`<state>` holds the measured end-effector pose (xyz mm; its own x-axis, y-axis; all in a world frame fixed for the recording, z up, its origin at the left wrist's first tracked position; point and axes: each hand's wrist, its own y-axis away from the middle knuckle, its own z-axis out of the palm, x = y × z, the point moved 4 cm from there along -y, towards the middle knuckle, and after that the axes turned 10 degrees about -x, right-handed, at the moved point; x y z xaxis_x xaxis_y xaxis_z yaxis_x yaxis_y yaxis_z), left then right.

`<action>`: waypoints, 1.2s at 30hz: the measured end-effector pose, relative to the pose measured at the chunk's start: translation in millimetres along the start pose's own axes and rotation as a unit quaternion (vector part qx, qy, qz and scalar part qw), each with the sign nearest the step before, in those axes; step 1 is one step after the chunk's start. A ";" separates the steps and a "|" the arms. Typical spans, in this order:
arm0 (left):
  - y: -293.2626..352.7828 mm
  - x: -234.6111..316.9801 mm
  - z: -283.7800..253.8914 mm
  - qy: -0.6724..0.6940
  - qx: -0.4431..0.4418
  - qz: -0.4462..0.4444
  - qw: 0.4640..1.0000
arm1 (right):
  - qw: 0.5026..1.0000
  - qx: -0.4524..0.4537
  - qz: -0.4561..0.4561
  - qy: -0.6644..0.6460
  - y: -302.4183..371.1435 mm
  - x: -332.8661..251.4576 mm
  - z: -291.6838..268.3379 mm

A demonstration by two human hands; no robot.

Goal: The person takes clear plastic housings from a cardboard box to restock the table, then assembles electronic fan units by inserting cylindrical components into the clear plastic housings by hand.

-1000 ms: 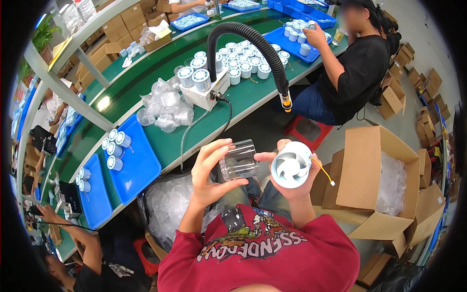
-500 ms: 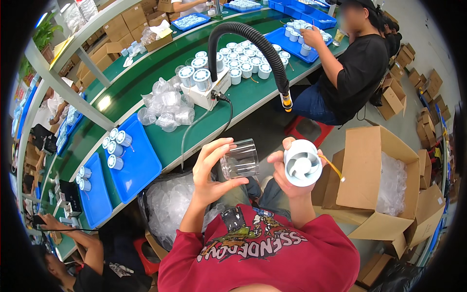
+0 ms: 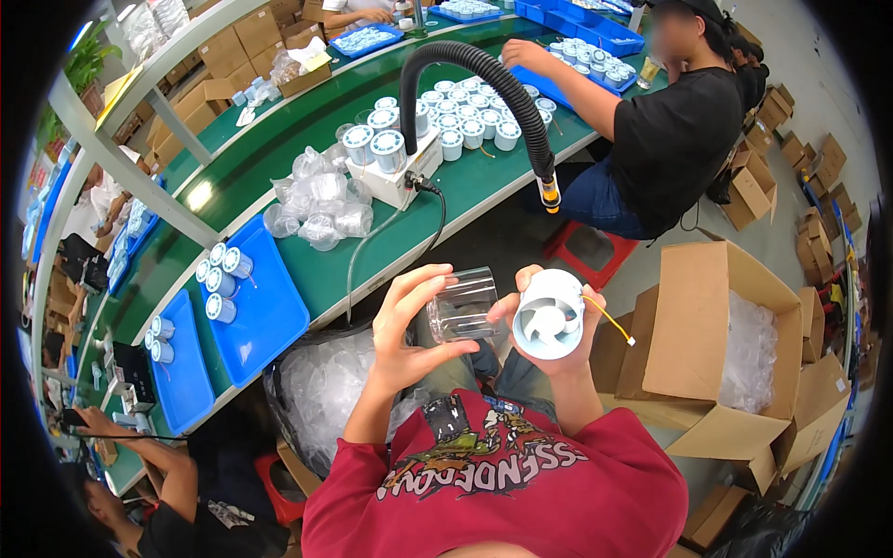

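The left grip [image 3: 394, 350] is spread wide, fingers above and thumb below, around a clear cup [image 3: 462, 307] held sideways in the air. The right grip [image 3: 570, 365] is curled round a pale fan unit [image 3: 549, 314], its blades showing and a yellow wire [image 3: 609, 321] trailing off; whether its index finger touches the cup's rim cannot be told. Both pieces are above the person's lap. Beyond lies the green desk [image 3: 323, 279], bearing a blue tray [image 3: 265, 321], a heap of clear covers [image 3: 321, 200] and a black hose [image 3: 526, 116]. An open carton [image 3: 693, 321] stands to the right.
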<state>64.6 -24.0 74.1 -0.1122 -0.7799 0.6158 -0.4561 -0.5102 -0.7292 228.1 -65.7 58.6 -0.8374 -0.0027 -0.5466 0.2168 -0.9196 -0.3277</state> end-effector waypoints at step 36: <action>4.1 -1.6 11.2 0.029 -0.032 -0.004 0.999 | 0.890 -0.107 -0.079 0.436 -2.0 2.7 2.2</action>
<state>72.8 -28.9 66.8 -0.1583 -0.7520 0.6398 -0.5120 -0.4915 -0.7044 224.4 -64.8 59.4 -0.1789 0.5116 -0.8404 0.3002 -0.7851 -0.5418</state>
